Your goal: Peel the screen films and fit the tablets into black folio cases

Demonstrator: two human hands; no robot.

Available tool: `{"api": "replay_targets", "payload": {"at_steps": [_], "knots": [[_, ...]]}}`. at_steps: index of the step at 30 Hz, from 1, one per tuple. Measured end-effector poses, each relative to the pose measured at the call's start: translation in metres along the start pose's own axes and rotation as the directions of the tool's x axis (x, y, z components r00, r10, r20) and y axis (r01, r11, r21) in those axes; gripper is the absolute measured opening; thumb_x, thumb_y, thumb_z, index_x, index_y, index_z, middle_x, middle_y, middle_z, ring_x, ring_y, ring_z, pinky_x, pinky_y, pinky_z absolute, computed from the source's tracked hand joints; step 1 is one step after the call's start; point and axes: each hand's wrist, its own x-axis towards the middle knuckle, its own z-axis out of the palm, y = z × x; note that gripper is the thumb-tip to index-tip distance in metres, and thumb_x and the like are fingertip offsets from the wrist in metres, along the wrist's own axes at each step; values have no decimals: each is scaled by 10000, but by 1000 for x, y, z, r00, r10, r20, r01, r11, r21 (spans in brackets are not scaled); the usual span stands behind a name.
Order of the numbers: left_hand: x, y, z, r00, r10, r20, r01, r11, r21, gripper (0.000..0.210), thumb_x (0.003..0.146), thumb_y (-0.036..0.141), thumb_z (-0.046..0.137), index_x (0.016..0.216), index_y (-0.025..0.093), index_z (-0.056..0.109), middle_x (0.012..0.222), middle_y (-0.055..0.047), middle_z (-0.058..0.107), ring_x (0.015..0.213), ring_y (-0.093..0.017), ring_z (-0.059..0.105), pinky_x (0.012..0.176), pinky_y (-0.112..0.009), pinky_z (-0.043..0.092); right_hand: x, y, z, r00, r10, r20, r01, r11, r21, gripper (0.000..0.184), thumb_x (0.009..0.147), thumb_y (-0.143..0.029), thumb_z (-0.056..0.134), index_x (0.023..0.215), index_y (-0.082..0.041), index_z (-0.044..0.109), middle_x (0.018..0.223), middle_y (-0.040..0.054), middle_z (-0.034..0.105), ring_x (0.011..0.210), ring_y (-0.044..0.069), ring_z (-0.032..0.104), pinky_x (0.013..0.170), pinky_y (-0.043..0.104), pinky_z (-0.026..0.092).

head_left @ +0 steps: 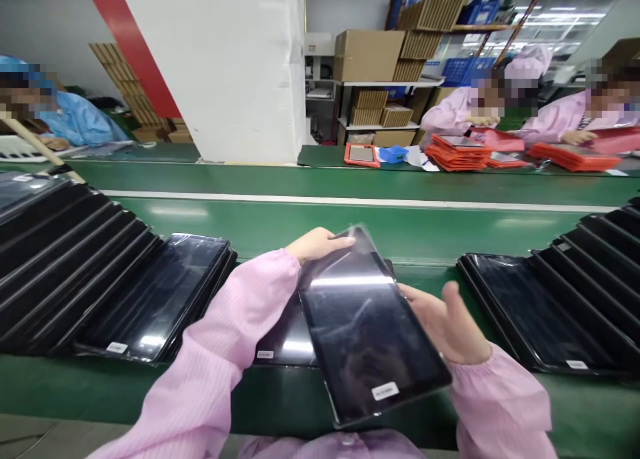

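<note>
Above the green table [250,215], we hold one black tablet [370,325] aslant, over a lower tablet [290,329] that lies partly hidden beneath it. From our left hand [320,245] the held tablet extends toward our body and to the right, its long axis running that way and its white label [385,391] at the near end. Our left grip is clamped on its far left corner. Our right hand [440,319] has its thumb raised and apart from the fingers, which reach behind the right long edge; we cannot tell whether they touch. The left hand is thus the nearer.

Counting, we have two hands, one held tablet, at least one beneath, and two overlapping rows: a left row [75,259] and a right row [575,292], too tightly overlapped to count exactly.
</note>
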Motion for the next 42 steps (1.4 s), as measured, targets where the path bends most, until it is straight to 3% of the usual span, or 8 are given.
{"api": "replay_targets", "payload": {"at_steps": [3, 6, 10, 13, 17, 21, 29, 42], "knots": [[13, -15, -11, 999, 0, 41, 2, 999, -38, 496, 669, 659, 715, 679, 163, 723, 698, -82, 710, 593, -192, 624, 591, -290, 453, 9, 6, 16, 997, 38, -67, -31, 995, 91, 593, 824, -512, 716, 1325, -234, 563, 1193, 107, 693, 1115, 290, 653, 940, 428, 540], [13, -37, -34, 987, 48, -156, -88, 960, -265, 413, 781, 520, 677, 964, 154, 731, 1032, -138, 737, 882, -218, 685, 774, -298, 514, 21, 18, 31, 986, 53, -156, -30, 989, 145, 634, 800, -457, 748, 1350, -233, 527, 1179, 99, 704, 1061, 273, 683, 894, 412, 571], [-18, -81, -58, 901, 23, -434, -154, 950, -270, 467, 920, 412, 496, 1304, 157, 568, 1453, -154, 516, 1336, -219, 482, 1102, -354, 366, 37, 39, 38, 980, 64, -191, -45, 994, 99, 617, 831, -515, 663, 1336, -195, 508, 1106, 115, 724, 914, 254, 729, 764, 384, 610], [-57, -120, -41, 840, -96, -534, 45, 993, -108, 650, 909, 474, 507, 1428, 88, 444, 1535, -207, 398, 1433, -288, 367, 1188, -435, 242, 50, 51, 42, 978, 47, -205, -46, 999, 10, 568, 886, -490, 561, 1350, -180, 458, 1103, 114, 721, 897, 233, 732, 785, 382, 605], [-99, -153, 4, 837, -301, -458, 255, 954, -161, 710, 852, 555, 577, 1393, 103, 494, 1539, -216, 387, 1451, -332, 331, 1204, -447, 204, 68, 58, 51, 972, 30, -235, -78, 978, -195, 426, 945, -359, 454, 1325, -167, 437, 1191, 119, 685, 1020, 210, 698, 896, 362, 560], [-110, -154, 25, 890, -312, -333, 199, 922, -332, 523, 874, 514, 564, 1284, 188, 576, 1418, -137, 557, 1363, -283, 470, 1149, -393, 313, 82, 59, 65, 947, 61, -316, -224, 831, -509, 370, 918, -378, 525, 1155, -94, 526, 1096, 217, 684, 1051, 346, 666, 892, 467, 509], [-105, -140, 22, 862, -232, -450, 127, 959, -253, 580, 845, 538, 602, 1287, 167, 550, 1360, -153, 553, 1309, -293, 494, 1122, -433, 336, 85, 50, 89, 952, 63, -298, -288, 506, -813, 469, 958, -526, 447, 1053, -80, 556, 838, 202, 704, 791, 379, 704, 669, 403, 493], [-115, -131, 29, 796, -317, -516, 79, 900, -429, 549, 757, 501, 719, 1170, 183, 547, 1248, -136, 625, 1168, -312, 603, 1013, -478, 459, 76, 51, 97, 958, 17, -287, -262, 456, -851, 499, 994, -541, 364, 1051, -86, 561, 876, 172, 718, 784, 328, 714, 653, 361, 487]]}}
